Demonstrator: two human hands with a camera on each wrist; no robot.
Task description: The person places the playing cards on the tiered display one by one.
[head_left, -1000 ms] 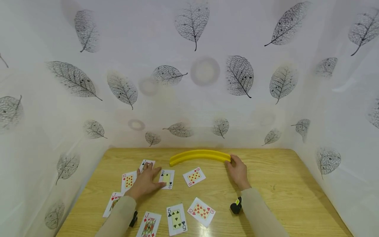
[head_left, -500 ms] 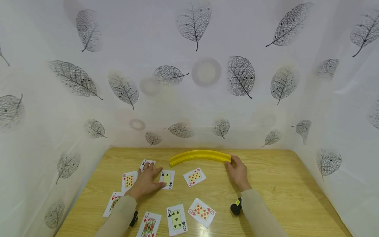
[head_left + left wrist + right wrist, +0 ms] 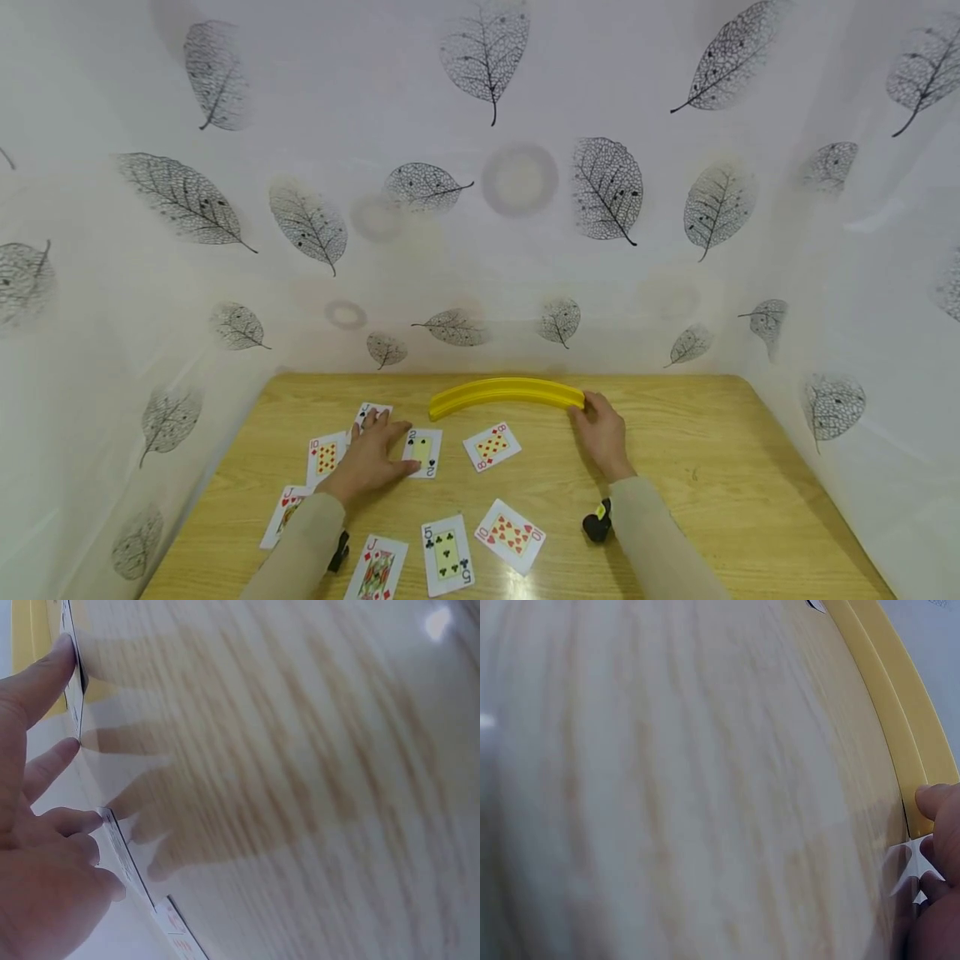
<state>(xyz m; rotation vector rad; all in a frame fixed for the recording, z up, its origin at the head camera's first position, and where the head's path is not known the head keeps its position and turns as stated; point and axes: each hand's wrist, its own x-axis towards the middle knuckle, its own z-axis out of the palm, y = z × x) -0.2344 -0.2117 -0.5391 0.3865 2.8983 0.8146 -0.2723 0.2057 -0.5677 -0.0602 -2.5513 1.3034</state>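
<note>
Still nothing shifts since earlier: wooden table [image 3: 697, 467], leaf-print walls around. Curved yellow rack [image 3: 504, 392] at the far edge; right hand [image 3: 602, 435] grips its end. Left hand [image 3: 365, 461] rests flat, fingers spread, on cards [image 3: 422, 451].

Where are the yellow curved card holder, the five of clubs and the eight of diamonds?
yellow curved card holder [image 3: 502, 390], head view, middle of its arc.
five of clubs [image 3: 447, 555], head view, card centre.
eight of diamonds [image 3: 492, 447], head view, card centre.
</note>
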